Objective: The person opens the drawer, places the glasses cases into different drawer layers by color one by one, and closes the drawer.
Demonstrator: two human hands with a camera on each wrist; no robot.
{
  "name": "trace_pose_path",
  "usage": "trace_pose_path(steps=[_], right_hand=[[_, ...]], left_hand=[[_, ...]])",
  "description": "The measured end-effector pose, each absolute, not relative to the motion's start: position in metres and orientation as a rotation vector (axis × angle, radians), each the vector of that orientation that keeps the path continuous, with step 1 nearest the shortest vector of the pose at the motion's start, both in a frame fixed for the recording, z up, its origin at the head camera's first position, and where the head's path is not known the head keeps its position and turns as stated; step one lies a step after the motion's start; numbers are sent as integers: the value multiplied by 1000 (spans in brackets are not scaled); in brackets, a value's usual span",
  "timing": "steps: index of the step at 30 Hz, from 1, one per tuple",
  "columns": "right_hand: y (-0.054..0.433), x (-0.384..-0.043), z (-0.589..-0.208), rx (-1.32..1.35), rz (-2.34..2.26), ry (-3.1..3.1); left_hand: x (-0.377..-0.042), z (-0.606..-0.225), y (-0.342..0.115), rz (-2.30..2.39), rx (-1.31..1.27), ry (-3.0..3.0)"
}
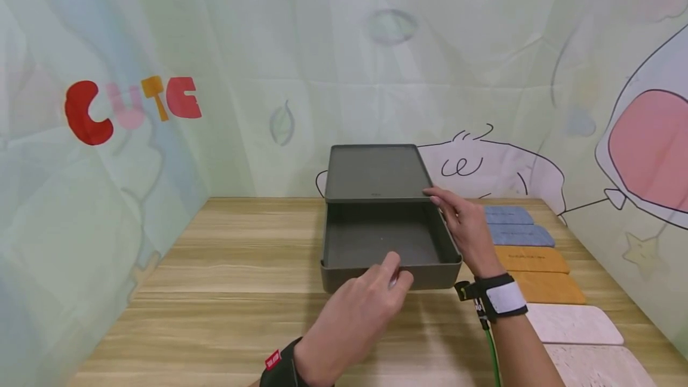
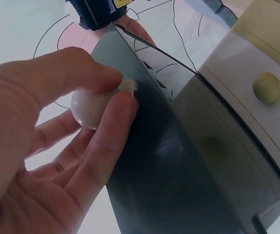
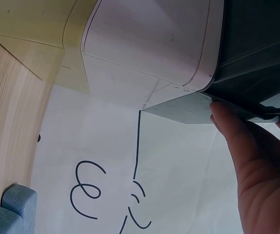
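Observation:
A dark grey drawer (image 1: 387,278) stands pulled out toward me from a small drawer unit (image 1: 376,172) with a flat grey top. My left hand (image 1: 365,297) pinches the drawer's round whitish knob (image 2: 89,107) between thumb and forefinger. At the unit's front right corner, my right hand (image 1: 470,226) holds the edge of the case, one fingertip on the top. Nothing large shows on the drawer's floor. In the left wrist view a white drawer front (image 2: 237,73), with a greenish round knob (image 2: 267,88), lies beneath the grey drawer.
Along the table's right side lie several flat, rounded pieces in pairs: blue (image 1: 518,235), orange (image 1: 532,259) and white (image 1: 577,324). A printed curtain (image 1: 252,64) hangs behind and at both sides of the wooden table (image 1: 215,291). A green cable (image 1: 493,354) trails from my right wrist strap.

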State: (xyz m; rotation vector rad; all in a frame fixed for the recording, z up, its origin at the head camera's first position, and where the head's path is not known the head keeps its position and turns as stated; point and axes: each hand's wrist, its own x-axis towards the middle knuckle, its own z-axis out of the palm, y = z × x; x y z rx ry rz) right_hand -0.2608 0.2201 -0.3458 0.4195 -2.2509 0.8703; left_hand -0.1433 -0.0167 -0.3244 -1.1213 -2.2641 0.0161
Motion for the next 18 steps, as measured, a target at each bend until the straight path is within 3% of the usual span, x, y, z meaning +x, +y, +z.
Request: trace_pose_path(steps=[18], right_hand=[[220, -262, -346, 411, 869, -2251]], left_hand=[[-136, -323, -16, 71, -1106, -2226]])
